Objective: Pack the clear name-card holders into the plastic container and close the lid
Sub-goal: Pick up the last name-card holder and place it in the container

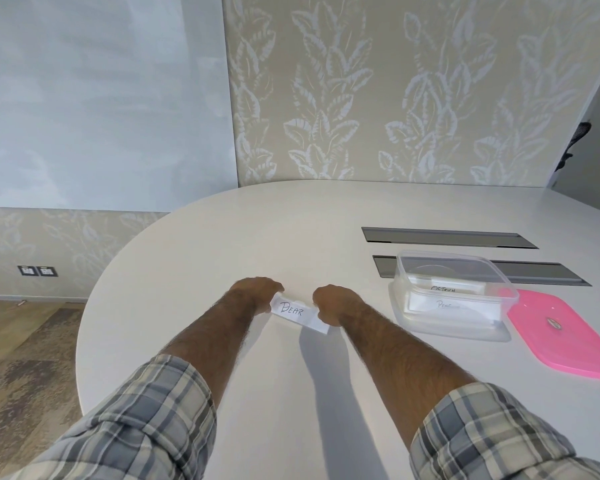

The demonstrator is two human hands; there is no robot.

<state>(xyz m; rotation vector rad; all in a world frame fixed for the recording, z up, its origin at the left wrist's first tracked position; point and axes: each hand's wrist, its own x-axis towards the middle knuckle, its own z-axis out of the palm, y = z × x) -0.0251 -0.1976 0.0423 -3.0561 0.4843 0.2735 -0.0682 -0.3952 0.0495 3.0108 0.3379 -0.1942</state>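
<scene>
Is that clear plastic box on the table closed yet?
Open. The clear plastic container has no lid on; its flat pink plastic lid lies on the white table beside it.

The person's two bare forearms are reaching forward side by side, with plaid sleeves rolled up near the elbows. The left hand is pinching the left end of a card holder, fingers curled. The right hand is gripping the right end. The hands are sitting close together, backs facing up.
</scene>
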